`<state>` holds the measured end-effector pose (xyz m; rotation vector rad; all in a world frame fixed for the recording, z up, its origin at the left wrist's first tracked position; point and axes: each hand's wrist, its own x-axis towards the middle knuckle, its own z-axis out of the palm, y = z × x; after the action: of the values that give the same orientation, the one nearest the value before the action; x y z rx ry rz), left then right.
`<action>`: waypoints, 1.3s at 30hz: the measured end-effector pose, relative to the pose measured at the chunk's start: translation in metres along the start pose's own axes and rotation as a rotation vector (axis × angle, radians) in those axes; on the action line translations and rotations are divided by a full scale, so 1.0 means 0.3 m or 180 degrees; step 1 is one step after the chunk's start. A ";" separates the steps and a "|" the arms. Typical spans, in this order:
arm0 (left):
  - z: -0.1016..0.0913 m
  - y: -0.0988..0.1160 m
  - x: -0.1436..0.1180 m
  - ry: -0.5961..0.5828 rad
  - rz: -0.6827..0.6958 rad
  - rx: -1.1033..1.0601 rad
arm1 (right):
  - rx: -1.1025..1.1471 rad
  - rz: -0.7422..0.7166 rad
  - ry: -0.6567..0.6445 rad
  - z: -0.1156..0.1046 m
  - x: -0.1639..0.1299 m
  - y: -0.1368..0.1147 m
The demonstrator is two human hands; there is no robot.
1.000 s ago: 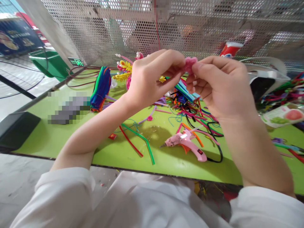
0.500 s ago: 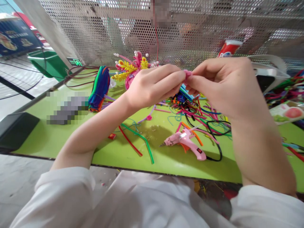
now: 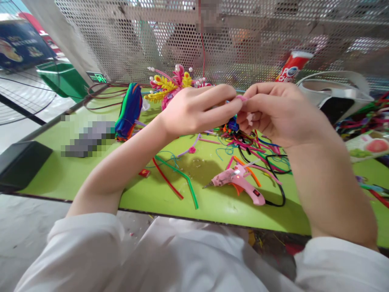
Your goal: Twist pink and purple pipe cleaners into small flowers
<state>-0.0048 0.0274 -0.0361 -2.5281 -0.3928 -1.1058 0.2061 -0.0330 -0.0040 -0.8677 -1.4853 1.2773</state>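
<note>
A small pink fuzzy piece, which looks like coiled pipe cleaner, is held above the table between my two hands. My left hand has its fingers closed on the piece's left side. On the other side, my right hand pinches it between thumb and fingers, which hide most of it. Below lies a pink hot glue gun on its side, nozzle to the left. Behind my left hand stands a pink and yellow pipe-cleaner flower piece with white beads.
A bundle of blue and green pipe cleaners lies left. Loose red and green strips are on the green table. A red chip can and a white headset-like device stand back right. Perforated metal borders the back.
Both hands have lowered slightly with the pink piece. The fingers of my right hand have shifted around it. The camera view has tilted a little, showing more of the chip can.
</note>
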 end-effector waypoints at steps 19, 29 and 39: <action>0.014 -0.045 -0.006 0.0430 0.0652 0.1043 | -0.0111 -0.0259 -0.0006 0.015 -0.018 -0.022; -0.028 -0.036 0.030 0.0992 0.0809 0.1012 | -0.0342 -0.0835 0.0058 0.033 0.014 0.051; 0.013 -0.036 -0.003 0.0898 0.0354 0.0868 | -0.1039 -0.1218 -0.0090 0.043 0.024 0.073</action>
<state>-0.0069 0.0386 -0.0372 -2.0967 -0.2994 -1.2499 0.1902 -0.0257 -0.0239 -0.7244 -1.8109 0.7817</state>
